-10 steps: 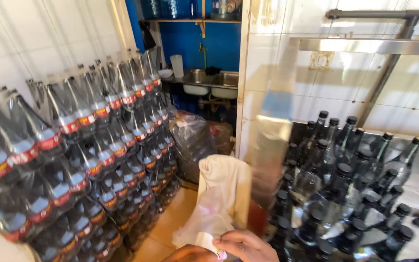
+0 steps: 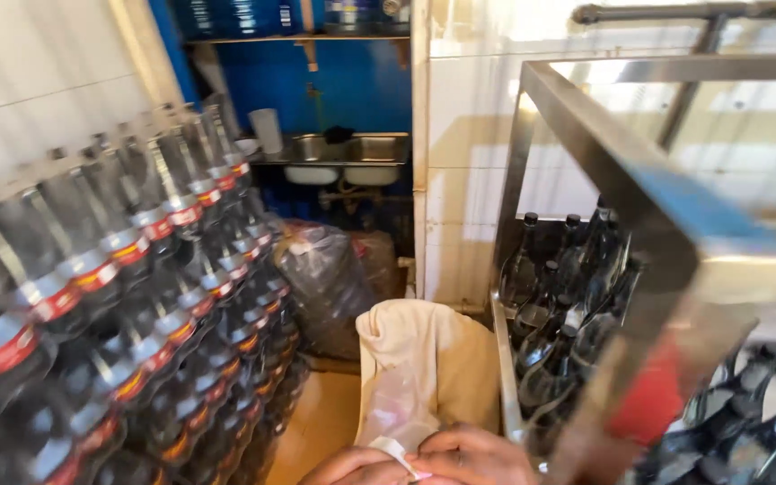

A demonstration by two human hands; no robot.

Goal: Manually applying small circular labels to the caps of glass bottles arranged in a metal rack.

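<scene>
White tiled walls close in a narrow storeroom seen from the head camera, with a blue back wall (image 2: 352, 85) and a steel double sink (image 2: 343, 148) far beyond the fingers. Well to the left of the fingers, shrink-wrapped packs of dark soda bottles (image 2: 136, 296) are stacked on their sides in a tall wall, probably so they take little floor and can be pulled out pack by pack. Just to the right of the fingers rises a steel frame (image 2: 621, 171), and behind its rail stand dark glass bottles with black caps (image 2: 554, 305), packed close and upright, it seems, so the frame keeps them from tipping; more lie lower right, blurred. Straight above the fingers a cream cloth (image 2: 442, 359) hangs draped over something hidden, with a thin clear plastic bag (image 2: 401, 404) sagging down its front. Beyond that, a bulging dark plastic sack (image 2: 325, 278) sits on the floor against the wall. At the bottom edge the left hand (image 2: 352, 467) and right hand (image 2: 478, 458) meet, fingers curled and pinching a small white scrap (image 2: 399, 452) where the bag ends, likely held between both sets of fingertips to keep the flimsy film steady. Most of each hand is cut off by the edge.
</scene>
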